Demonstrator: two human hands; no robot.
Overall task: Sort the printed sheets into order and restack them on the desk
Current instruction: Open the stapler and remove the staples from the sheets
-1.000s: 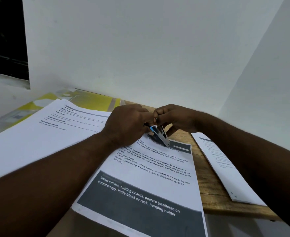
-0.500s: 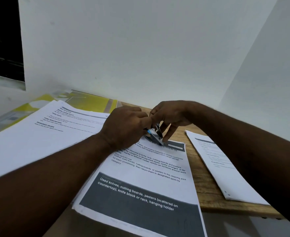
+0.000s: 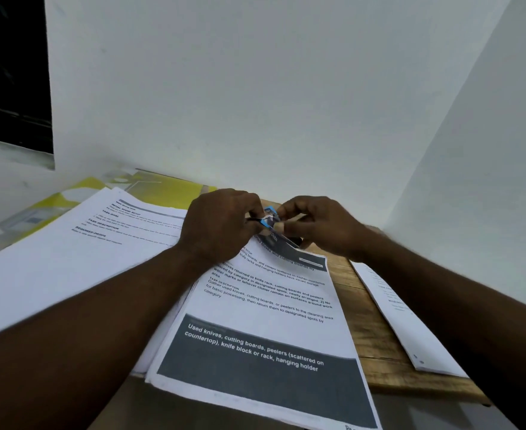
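Head camera, nearest first: the middle stack [image 3: 265, 305] of printed sheets lies in front of us, its top page carrying a dark band of white text about knives and cutting boards. Its near edge hangs over the front edge of the wooden tabletop [image 3: 376, 336]. Both our forearms reach forward over the papers.

To the left, partly under our left forearm, lies the left stack [image 3: 69, 268], a broad spread of white pages with small headings. To the right, apart from the middle stack with bare wood between them, the right sheets [image 3: 410, 330] lie near the tabletop's right edge.

Farther on, at the far end of the middle stack, our hands meet. The left grip [image 3: 221, 225] is curled round a blue and silver tool [image 3: 269, 217]. The right grip [image 3: 320, 225] pinches the same tool from the other side with thumb and bent fingers. The top page's far corner curls up off the stack to the tool. We cannot tell whether either grip also holds the paper.

Behind the left stack a yellow folder [image 3: 168, 190] lies flat against the white wall [image 3: 286, 88], with a dark panel [image 3: 10, 72] at upper left.
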